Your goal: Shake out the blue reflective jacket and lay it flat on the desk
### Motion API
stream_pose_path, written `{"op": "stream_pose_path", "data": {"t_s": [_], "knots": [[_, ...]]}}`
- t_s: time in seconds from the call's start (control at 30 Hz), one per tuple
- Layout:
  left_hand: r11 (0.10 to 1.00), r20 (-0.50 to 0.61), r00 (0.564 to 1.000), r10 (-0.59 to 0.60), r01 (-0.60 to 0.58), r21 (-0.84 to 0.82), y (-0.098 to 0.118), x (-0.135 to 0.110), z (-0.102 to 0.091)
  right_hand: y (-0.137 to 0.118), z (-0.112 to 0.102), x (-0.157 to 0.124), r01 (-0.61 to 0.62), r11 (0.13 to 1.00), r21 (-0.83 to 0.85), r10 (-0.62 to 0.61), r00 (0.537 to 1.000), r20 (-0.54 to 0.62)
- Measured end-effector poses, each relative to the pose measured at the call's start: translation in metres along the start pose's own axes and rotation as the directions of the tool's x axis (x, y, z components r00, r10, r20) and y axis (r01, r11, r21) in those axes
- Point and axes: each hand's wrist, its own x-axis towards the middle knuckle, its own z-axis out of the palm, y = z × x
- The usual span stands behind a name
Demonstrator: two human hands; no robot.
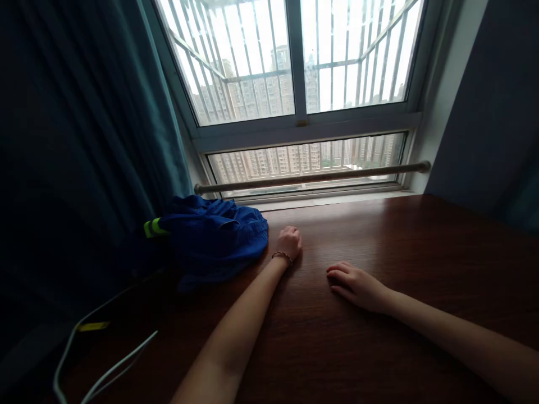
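My left hand [289,242] rests on the brown wooden tabletop [379,241], its fingers curled into a loose fist with no object showing in it. A thin beaded bracelet [282,257] circles that wrist. Just left of it lies a crumpled blue garment [219,235] with a yellow-green reflective band [155,228]; a small gap separates the two. To the right and closer to me, my right hand [356,286] lies palm down on the wood. Its thumb is apart from the lightly bent fingers, and it holds nothing.
Behind the tabletop is a window [301,120] with a horizontal rail [320,178] across its lower part. A dark blue curtain [164,112] hangs at left. White cables [122,359] and a small yellow strip [93,326] are at the lower left. A wall [484,112] stands at right.
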Motion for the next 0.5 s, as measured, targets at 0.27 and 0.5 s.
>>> {"op": "stream_pose_path", "data": {"t_s": [0.27,0.5], "knots": [[0.760,-0.100,0.784,-0.612,0.619,0.201,-0.043,-0.002,-0.004,-0.001,-0.001,-0.001,0.001,1.000,0.010,-0.001,1.000,-0.004],[0.829,-0.004,0.841,-0.540,0.533,0.168,-0.055,-0.003,-0.025,0.001,-0.001,-0.001,0.004,1.000,0.010,-0.004,1.000,0.004]]}}
